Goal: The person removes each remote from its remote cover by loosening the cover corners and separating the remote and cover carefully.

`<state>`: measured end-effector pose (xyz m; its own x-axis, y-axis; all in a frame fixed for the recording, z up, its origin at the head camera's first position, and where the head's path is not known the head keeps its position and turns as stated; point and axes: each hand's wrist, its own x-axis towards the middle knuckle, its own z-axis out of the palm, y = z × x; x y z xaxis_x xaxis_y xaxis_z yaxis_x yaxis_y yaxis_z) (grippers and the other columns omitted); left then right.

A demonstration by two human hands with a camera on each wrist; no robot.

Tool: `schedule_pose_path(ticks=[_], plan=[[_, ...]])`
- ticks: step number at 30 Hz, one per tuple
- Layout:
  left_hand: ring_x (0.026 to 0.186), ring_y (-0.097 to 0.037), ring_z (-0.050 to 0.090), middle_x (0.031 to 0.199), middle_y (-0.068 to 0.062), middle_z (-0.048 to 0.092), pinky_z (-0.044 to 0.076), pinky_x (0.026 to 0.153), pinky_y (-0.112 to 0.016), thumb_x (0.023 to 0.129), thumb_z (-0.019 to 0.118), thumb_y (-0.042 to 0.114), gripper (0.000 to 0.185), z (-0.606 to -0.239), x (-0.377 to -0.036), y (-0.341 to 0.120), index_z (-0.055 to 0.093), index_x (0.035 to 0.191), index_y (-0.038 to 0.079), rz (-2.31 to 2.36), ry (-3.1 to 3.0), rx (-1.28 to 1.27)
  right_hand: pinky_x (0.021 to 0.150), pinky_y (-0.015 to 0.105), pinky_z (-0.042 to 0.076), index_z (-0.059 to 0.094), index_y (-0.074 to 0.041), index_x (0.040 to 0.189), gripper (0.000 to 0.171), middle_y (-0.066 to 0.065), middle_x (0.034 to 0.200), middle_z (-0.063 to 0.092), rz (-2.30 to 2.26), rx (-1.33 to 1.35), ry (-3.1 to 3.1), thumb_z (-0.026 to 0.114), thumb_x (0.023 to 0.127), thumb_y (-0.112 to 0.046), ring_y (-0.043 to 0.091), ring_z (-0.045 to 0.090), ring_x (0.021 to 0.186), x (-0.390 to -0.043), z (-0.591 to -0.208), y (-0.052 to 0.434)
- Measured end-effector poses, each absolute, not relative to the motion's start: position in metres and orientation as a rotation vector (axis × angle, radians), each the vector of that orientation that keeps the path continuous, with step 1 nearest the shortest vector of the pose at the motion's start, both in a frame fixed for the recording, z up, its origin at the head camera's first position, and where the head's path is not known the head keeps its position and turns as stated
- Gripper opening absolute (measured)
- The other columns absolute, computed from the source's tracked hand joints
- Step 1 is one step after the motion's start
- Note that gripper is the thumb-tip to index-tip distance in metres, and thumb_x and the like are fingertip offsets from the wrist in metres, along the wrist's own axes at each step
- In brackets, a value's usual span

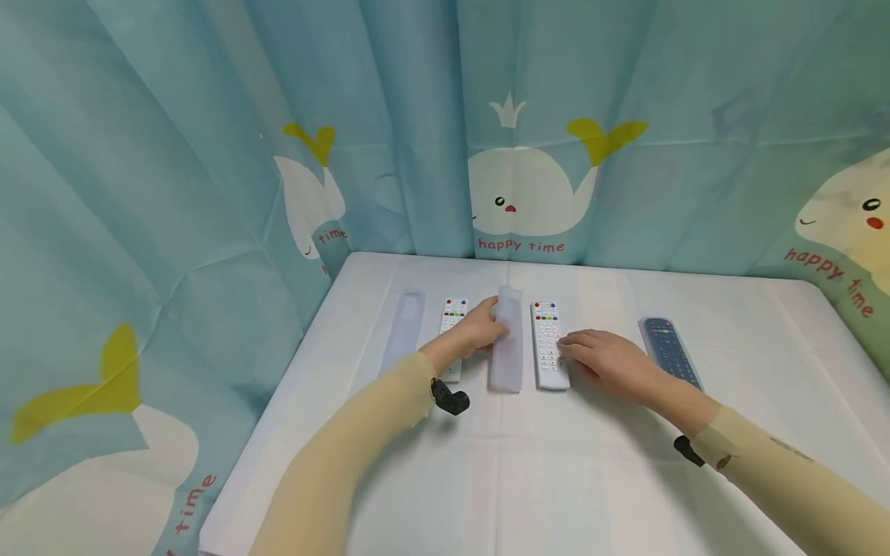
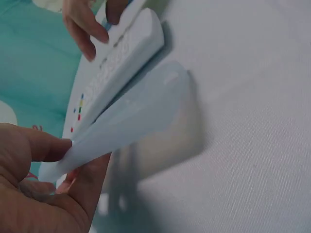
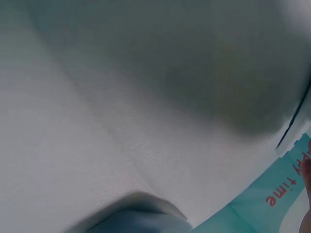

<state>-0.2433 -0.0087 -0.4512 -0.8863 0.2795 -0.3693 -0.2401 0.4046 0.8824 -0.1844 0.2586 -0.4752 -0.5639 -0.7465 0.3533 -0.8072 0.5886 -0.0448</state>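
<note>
We have our left hand (image 1: 480, 328) pinching the clear sleeve (image 1: 506, 344) near the table's (image 1: 598, 479) back edge, one end lifted. Our right hand (image 1: 605, 359) rests with loose fingers on the white remote (image 1: 548, 340) just beside it. That remote looks bare, so sleeving is not begun; the dark remote (image 1: 667, 351) toward the right edge seems already covered.
</note>
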Motion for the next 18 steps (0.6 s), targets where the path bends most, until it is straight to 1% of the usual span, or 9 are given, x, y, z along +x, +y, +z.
schedule_pose_path(ticks=[5,7,11,14,18], plan=[[0.133,-0.042,0.049,0.152,-0.027,0.041,0.051,0.099,-0.054,0.099,0.057,-0.002,0.076,-0.452,-0.243,-0.008,0.016,0.163,0.005,1.418,2.247,0.067,0.089,0.047,0.055,0.071,-0.006,0.106,0.031,0.013,0.117,0.07,0.349,1.264,-2.483,0.077,0.079,0.01,0.032,0.066,0.11,-0.18,-0.475,0.264],[0.135,-0.042,0.048,0.153,-0.026,0.039,0.049,0.101,-0.054,0.099,0.056,-0.001,0.076,-0.451,-0.242,-0.009,0.015,0.163,0.003,1.365,2.283,0.077,0.089,0.047,0.055,0.071,-0.006,0.105,0.032,0.013,0.117,0.07,0.38,1.26,-2.474,0.077,0.078,0.011,0.032,0.066,0.11,-0.178,-0.475,0.266],[0.141,-0.041,0.042,0.158,-0.026,0.035,0.042,0.11,-0.052,0.099,0.056,0.004,0.076,-0.445,-0.242,-0.011,0.013,0.163,0.001,1.244,2.365,0.109,0.088,0.046,0.055,0.071,-0.005,0.104,0.034,0.013,0.117,0.07,0.408,1.252,-2.464,0.077,0.076,0.012,0.032,0.066,0.108,-0.176,-0.476,0.268],[0.143,-0.04,0.039,0.159,-0.024,0.033,0.038,0.113,-0.052,0.1,0.056,0.009,0.076,-0.44,-0.241,-0.012,0.014,0.163,0.002,1.196,2.385,0.125,0.089,0.048,0.055,0.071,-0.005,0.105,0.034,0.014,0.117,0.07,0.413,1.249,-2.467,0.077,0.076,0.012,0.033,0.067,0.109,-0.174,-0.477,0.269],[0.147,-0.038,0.034,0.163,-0.02,0.029,0.033,0.116,-0.053,0.1,0.058,0.015,0.078,-0.435,-0.237,-0.014,0.015,0.164,0.007,1.159,2.389,0.141,0.091,0.05,0.054,0.072,-0.005,0.107,0.033,0.014,0.119,0.07,0.418,1.226,-2.5,0.076,0.078,0.011,0.034,0.066,0.111,-0.172,-0.477,0.272]])
